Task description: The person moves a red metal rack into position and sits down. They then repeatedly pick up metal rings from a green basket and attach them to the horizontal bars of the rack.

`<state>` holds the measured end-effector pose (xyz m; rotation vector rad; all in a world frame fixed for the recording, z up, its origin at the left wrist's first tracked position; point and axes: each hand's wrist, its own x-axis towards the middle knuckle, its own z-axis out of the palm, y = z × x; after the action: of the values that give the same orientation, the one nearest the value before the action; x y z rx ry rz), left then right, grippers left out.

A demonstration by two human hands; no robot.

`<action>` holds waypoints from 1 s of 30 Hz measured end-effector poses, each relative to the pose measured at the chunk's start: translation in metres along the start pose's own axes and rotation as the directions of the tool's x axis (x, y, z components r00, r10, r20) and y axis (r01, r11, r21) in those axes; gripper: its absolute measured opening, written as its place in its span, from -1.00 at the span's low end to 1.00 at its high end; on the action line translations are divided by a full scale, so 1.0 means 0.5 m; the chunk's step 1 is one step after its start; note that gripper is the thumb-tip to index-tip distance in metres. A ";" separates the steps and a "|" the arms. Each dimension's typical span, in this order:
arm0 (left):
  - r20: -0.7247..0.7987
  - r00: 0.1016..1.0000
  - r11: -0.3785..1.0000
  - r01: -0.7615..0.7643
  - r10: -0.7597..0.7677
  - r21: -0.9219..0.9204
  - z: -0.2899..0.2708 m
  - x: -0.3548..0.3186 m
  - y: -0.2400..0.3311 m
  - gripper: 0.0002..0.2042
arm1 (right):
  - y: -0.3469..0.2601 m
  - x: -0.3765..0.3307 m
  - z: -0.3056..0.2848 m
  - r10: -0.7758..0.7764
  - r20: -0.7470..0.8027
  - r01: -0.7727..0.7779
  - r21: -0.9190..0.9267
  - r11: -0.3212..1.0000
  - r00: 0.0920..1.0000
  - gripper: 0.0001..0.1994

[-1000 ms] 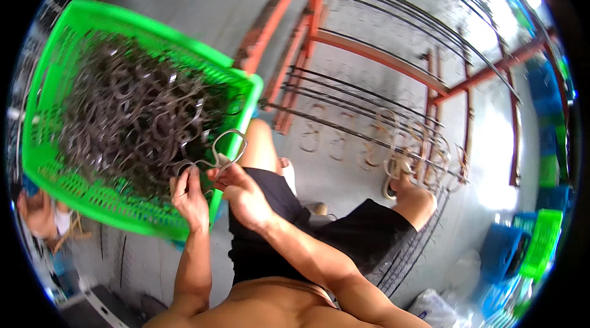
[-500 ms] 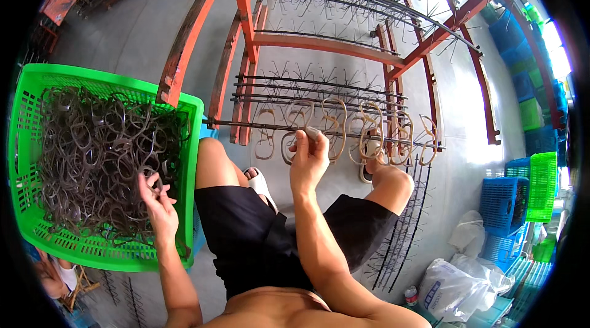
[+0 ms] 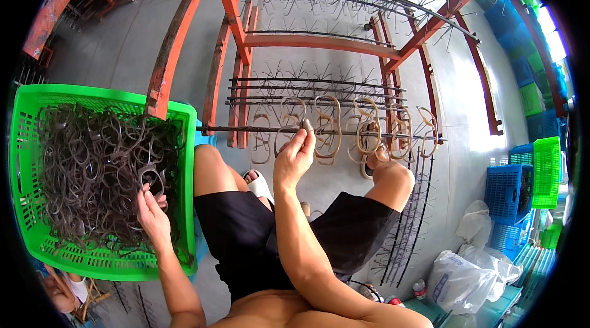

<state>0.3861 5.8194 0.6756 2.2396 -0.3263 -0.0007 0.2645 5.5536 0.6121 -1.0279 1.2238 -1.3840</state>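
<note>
Across the bar (image 3: 215, 129), we saw pale brown frames (image 3: 335, 128) hanging with their long axes up and down our view, one loop above the metal and one below, so each crossed it nearly at a right angle. The one farthest right leaned a little. In the basket (image 3: 188, 168) the dark frames (image 3: 92, 168) pointed every way, heaped over one another; of the dark loop (image 3: 151, 178) at the left hand (image 3: 153, 220) we could not tell the long axis.

That hand's fingers were drawn narrow by the loop, inside the basket, and we could not tell whether they gripped it. The right hand (image 3: 296, 154) had thumb and forefinger close together at the bar, beside a hanging frame (a greyish tip showed there), and whether they held anything we could not tell either.

We counted one basket, two hands and at least five frames on the bar; the heap was too tangled to count. The basket was bright green plastic with slotted walls, the frames thin, smooth and curved. Behind the bar stood a rack (image 3: 322, 44) of scuffed orange-red beams, bearing dark rods (image 3: 289, 82) with thin, bent wire prongs.
</note>
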 end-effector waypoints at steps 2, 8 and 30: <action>-0.005 0.997 0.996 0.075 -0.075 0.043 -0.004 -0.001 0.013 -0.68 | -0.032 -0.005 0.003 0.179 0.076 -0.191 0.193 0.962 0.981 -0.78; -0.001 1.000 1.000 -0.003 0.003 0.028 0.000 -0.004 0.004 -0.68 | -0.048 -0.002 0.007 0.323 0.122 -0.345 0.313 0.885 0.939 -0.80; -0.014 0.996 0.995 -0.083 0.083 -0.059 0.012 0.000 -0.028 -0.80 | -0.036 -0.024 0.031 0.044 0.231 -0.034 -0.045 0.998 0.972 -0.73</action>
<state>0.3890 5.8233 0.6610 2.1644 -0.4079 0.0460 0.2790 5.5631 0.6323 -1.1529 1.0966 -1.1760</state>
